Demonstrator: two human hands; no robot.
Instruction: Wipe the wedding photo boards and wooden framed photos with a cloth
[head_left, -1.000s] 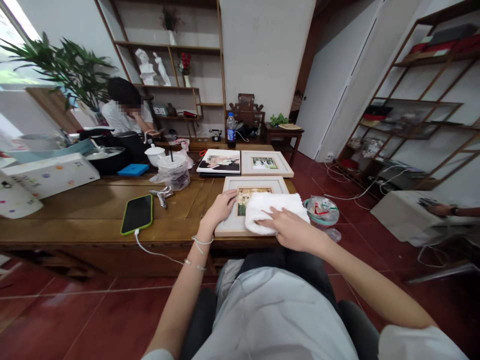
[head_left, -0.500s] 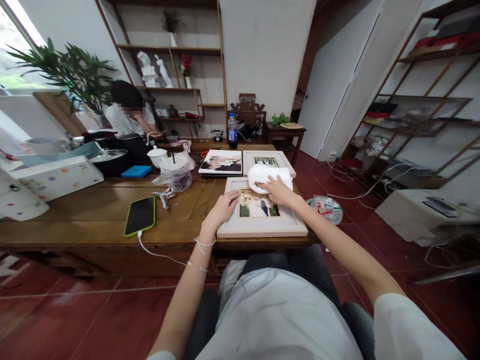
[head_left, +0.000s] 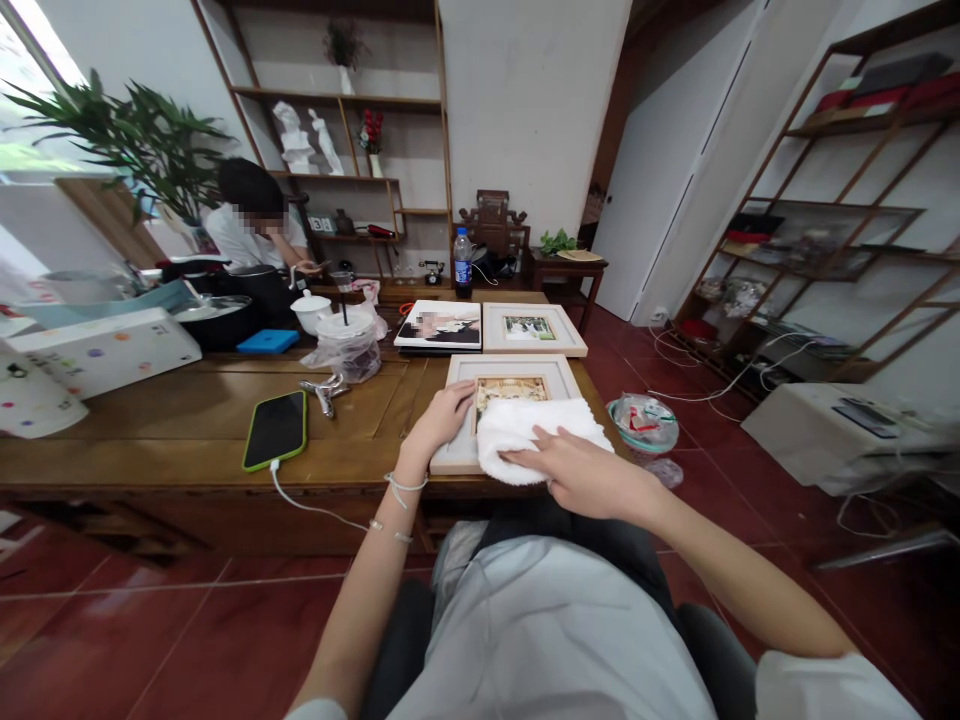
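Hands point(head_left: 442, 418) on towel point(head_left: 536, 438) and frame point(head_left: 459, 455), phone point(head_left: 275, 428) and cup point(head_left: 346, 343) alongside.

You've got soft daylight from the window point(head_left: 34, 40) at top left, and it's blown out white there. The room is evenly bright with only faint shadows. Heavy wide-angle bending warps the shelves point(head_left: 847, 200) at the edges. The centre is sharp.

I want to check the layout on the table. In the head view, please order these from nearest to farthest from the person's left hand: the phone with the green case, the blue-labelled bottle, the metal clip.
1. Metal clip: left of the left hand, slightly farther back.
2. Phone with the green case: farther left, near the table's front edge.
3. Blue-labelled bottle: at the table's far end.
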